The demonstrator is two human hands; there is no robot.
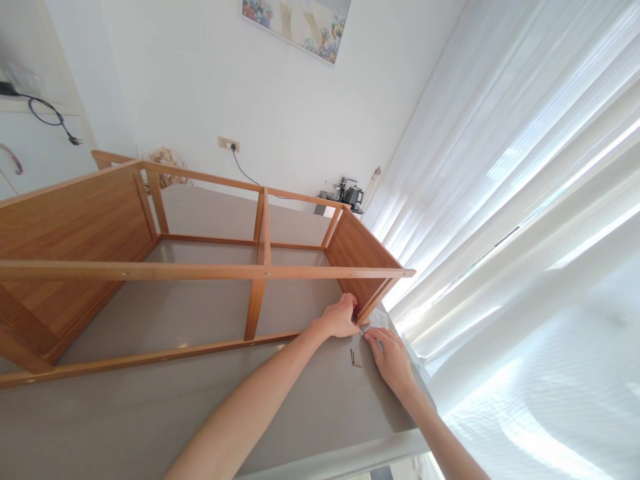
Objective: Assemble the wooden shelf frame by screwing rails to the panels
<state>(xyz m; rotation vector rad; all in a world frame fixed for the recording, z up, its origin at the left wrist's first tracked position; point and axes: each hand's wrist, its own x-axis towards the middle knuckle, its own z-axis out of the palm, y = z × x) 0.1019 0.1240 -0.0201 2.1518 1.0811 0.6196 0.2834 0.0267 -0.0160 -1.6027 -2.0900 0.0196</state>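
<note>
A wooden shelf frame (266, 230) with solid end panels lies on its side on the grey tabletop (200, 413). At its near right corner, my left hand (343, 318) is closed around the lower rail and the end panel (363, 257). Just right of it, my right hand (387, 352) pinches a small metal piece (364, 329) against that corner; its exact shape is mostly hidden by the fingertips. Several loose screws (355, 359) rest on the tabletop between my two forearms, just below the corner.
White curtains (500, 200) hang along the right side, close to the table edge. Behind the frame, a black kettle (354, 195) stands by the wall, and a cord runs from a wall socket (229, 143). A cabinet with a dangling plug (74, 140) is at far left.
</note>
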